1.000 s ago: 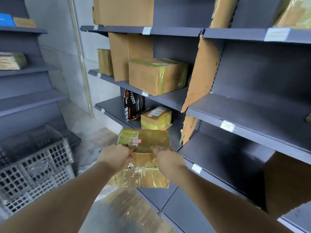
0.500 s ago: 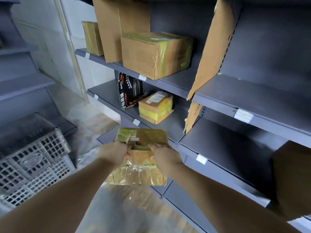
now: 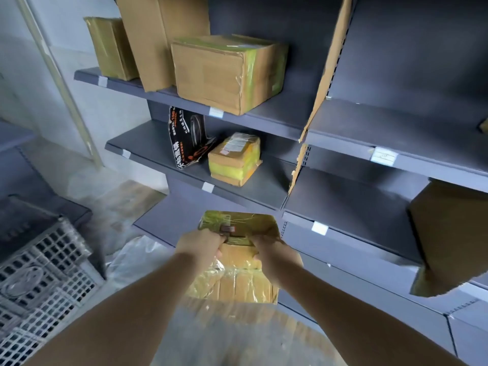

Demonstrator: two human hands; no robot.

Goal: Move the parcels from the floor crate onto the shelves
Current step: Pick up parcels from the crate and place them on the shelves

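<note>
I hold a cardboard parcel wrapped in yellow tape and clear film (image 3: 239, 281) in front of me, low before the grey shelving. My left hand (image 3: 202, 247) grips its upper left edge and my right hand (image 3: 274, 256) grips its upper right edge. The parcel's top face with a small label tilts toward the lowest left shelf (image 3: 163, 220). The grey mesh floor crate (image 3: 45, 283) stands at the lower left, partly out of frame; its inside is hidden.
On the shelf above (image 3: 158, 146) stand a black printed bag (image 3: 188, 140) and a small yellow-taped box (image 3: 235, 158). Higher up sit a large box (image 3: 227, 72), a tall carton and a small parcel (image 3: 112, 47). Cardboard dividers split the bays; a brown box (image 3: 451, 236) sits right.
The view has dipped and closed in on the lower shelves. The parcel, still in both hands, sits lower relative to the shelves, before the lowest left shelf.
</note>
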